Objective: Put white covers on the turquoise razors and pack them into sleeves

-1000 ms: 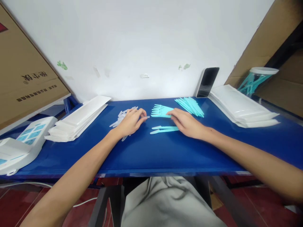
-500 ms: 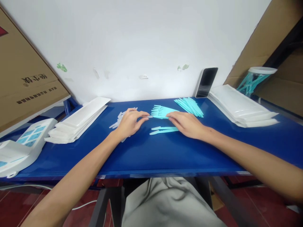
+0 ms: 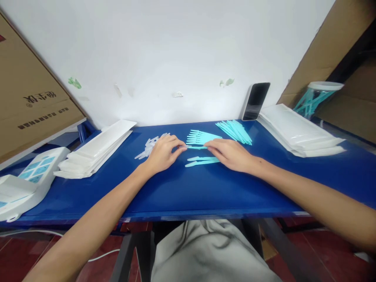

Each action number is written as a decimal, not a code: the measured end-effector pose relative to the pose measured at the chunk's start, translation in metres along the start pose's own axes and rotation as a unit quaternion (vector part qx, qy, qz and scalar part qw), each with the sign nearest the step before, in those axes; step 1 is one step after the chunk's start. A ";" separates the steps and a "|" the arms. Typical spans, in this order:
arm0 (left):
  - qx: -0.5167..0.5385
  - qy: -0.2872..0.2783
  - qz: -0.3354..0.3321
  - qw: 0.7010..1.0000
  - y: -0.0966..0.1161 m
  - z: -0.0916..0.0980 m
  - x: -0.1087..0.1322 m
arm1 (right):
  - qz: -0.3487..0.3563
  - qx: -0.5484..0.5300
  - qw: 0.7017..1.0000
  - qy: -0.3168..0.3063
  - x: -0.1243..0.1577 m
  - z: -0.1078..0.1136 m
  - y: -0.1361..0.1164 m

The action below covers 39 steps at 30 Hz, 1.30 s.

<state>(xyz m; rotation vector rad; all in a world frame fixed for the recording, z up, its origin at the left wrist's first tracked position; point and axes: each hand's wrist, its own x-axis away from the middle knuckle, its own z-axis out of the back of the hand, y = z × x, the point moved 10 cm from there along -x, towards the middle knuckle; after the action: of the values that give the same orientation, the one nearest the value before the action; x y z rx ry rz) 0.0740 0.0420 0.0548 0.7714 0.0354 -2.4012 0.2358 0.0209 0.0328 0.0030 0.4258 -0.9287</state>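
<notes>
Between my two hands, level above the table, is a slim turquoise eyebrow razor. My right hand pinches its handle end. At the other end the thumb and fingers of my left hand are closed on a small clear cap that meets the razor tip; my fingers mostly hide it. Loose clear caps lie in a heap behind and left of my left hand. A fanned row of turquoise razors lies just beyond the held one. Two more razors lie nearer me, partly under my right hand.
Another bundle of razors lies at the back, near a phone leaning on the wall. White packets are stacked at left and right. A white device sits far left; a lidded container stands far right.
The held razor has come slightly nearer me, apart from the fanned row. My left fingers have moved a little right and closed in around the cap and razor tip.
</notes>
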 end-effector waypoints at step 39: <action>-0.138 -0.071 0.055 0.986 -0.042 0.004 0.005 | 0.004 0.037 0.999 -0.011 -0.001 -0.010 0.005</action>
<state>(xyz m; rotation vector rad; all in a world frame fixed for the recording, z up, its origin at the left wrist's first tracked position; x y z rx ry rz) 0.0455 0.0730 0.0489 0.4607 0.2559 -2.2758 0.2355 0.0270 0.0231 0.0622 0.3703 -0.9358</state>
